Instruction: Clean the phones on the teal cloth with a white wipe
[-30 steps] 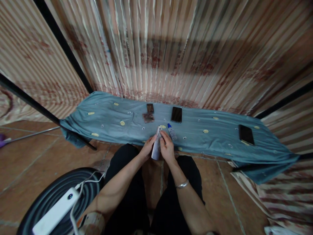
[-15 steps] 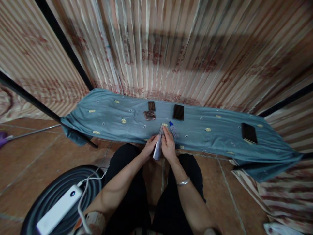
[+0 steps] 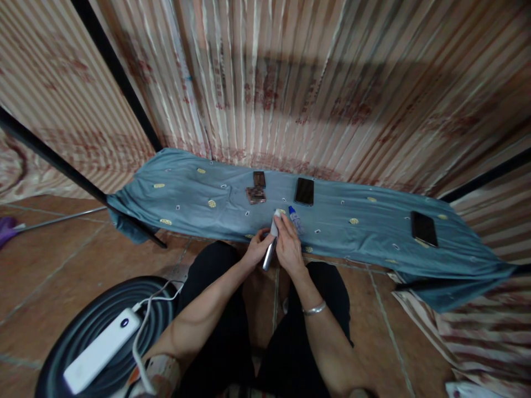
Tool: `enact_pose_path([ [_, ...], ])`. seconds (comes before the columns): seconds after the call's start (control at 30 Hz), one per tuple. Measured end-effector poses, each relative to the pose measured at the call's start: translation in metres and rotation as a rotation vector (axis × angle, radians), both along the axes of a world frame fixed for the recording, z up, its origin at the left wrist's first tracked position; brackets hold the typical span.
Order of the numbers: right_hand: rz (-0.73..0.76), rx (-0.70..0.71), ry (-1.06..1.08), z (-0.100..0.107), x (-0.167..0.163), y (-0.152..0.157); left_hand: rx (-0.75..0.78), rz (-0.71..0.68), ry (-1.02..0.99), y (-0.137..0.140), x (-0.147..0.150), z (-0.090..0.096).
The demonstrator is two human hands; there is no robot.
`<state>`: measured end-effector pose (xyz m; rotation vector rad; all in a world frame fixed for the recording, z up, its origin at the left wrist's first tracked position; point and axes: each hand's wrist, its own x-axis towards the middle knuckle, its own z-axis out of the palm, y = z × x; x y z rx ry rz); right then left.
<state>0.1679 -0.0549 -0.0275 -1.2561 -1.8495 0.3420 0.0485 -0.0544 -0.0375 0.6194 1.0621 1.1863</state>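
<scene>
Between my hands is a slim phone-like slab [image 3: 269, 254], its silver-grey lower end jutting toward me and its upper part pale. I cannot make out whether the pale part is a cloth laid over it. My left hand [image 3: 258, 247] is closed on its left side, thumb on the edge. On the other side, my right hand [image 3: 289, 246] presses its fingers together against the pale part. Just beyond the right fingers lies a small clear bottle with a blue cap [image 3: 295, 218]. The blue-grey patterned cloth [image 3: 232, 215] is spread beneath it.
Two dark phones, one near the middle [image 3: 304, 191] and one at the right [image 3: 423, 228], lie on the cloth. Small dark items [image 3: 256, 193] sit left of centre. Black poles [image 3: 120, 83] frame the cloth. A white power bank [image 3: 102, 349] rests on a black coiled round object [image 3: 62, 331].
The slab has turned in my hands: its broad pale face showed before, now a narrow silver edge. My right hand has shifted slightly down and right. The view moved a little.
</scene>
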Motion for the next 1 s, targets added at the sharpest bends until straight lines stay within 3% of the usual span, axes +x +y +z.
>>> enact_pose_path([
  [0.37, 0.014, 0.014, 0.015, 0.002, -0.001, -0.008, 0.018, 0.015, 0.050, 0.004, 0.000, 0.004],
  [0.57, 0.015, 0.011, 0.033, 0.008, 0.004, -0.003, 0.011, -0.063, 0.054, -0.002, 0.000, 0.010],
  [0.77, -0.008, -0.059, 0.155, 0.011, 0.007, 0.004, -0.001, -0.109, 0.140, -0.010, -0.002, 0.014],
  [1.0, -0.059, -0.212, 0.344, -0.002, 0.010, 0.019, -0.013, -0.100, 0.099, -0.017, -0.006, 0.024],
])
